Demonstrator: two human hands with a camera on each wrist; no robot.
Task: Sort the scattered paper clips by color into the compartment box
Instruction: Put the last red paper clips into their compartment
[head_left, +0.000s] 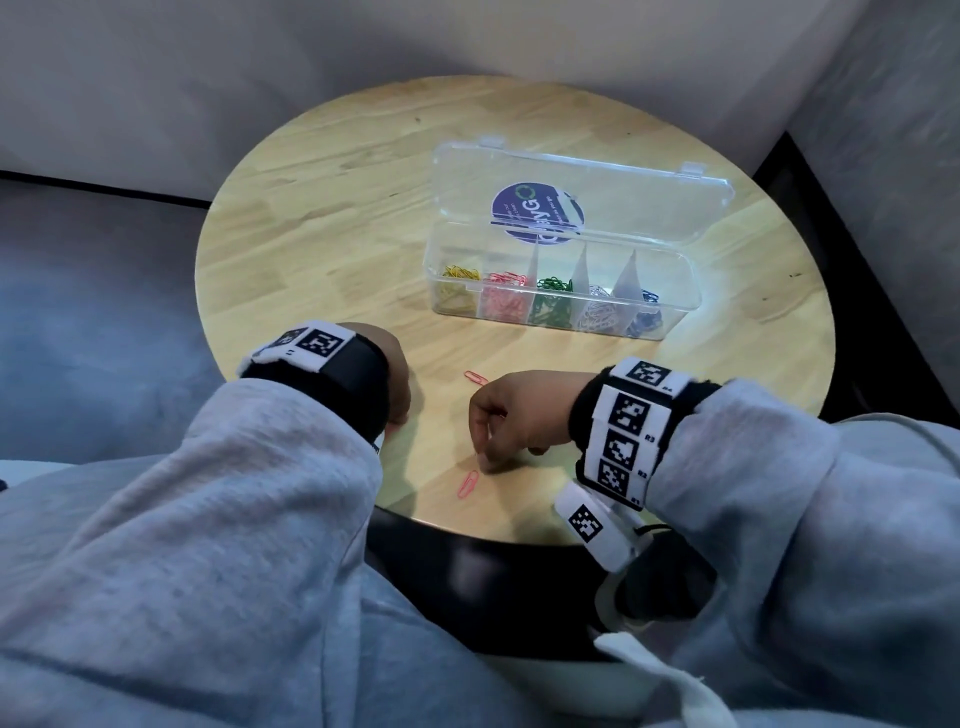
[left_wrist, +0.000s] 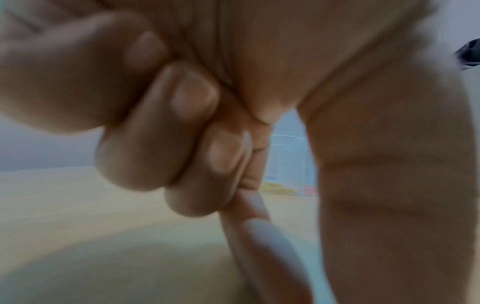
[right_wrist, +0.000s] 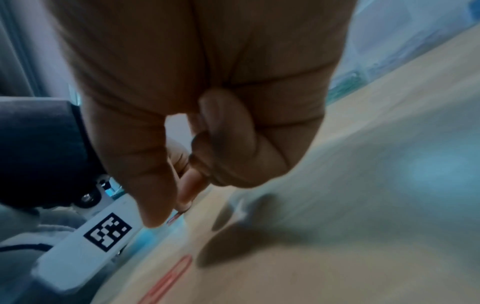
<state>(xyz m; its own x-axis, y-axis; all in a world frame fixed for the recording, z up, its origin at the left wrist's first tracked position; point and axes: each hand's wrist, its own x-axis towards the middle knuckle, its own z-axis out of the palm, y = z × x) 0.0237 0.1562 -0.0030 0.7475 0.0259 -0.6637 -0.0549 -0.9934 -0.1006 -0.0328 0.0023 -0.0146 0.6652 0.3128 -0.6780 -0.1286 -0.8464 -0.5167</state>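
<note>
My right hand (head_left: 484, 462) is low over the near part of the round wooden table (head_left: 322, 234). Its thumb and forefinger pinch the end of a pink paper clip (right_wrist: 173, 218) against the wood. Just beside it lies a second pink clip (head_left: 467, 484), and a third (head_left: 474, 378) lies farther in, between my hands. My left hand (head_left: 397, 400) rests at the left with its fingers (left_wrist: 187, 98) curled into the palm; no clip shows in it. The clear compartment box (head_left: 649, 332) stands open beyond, holding yellow, pink, green, silver and dark blue clips in separate sections.
The box's lid (head_left: 597, 208), with a purple round sticker, stands up behind the compartments. Grey sofa cushions surround the table on the left, back and right. The table's near edge is close under my wrists.
</note>
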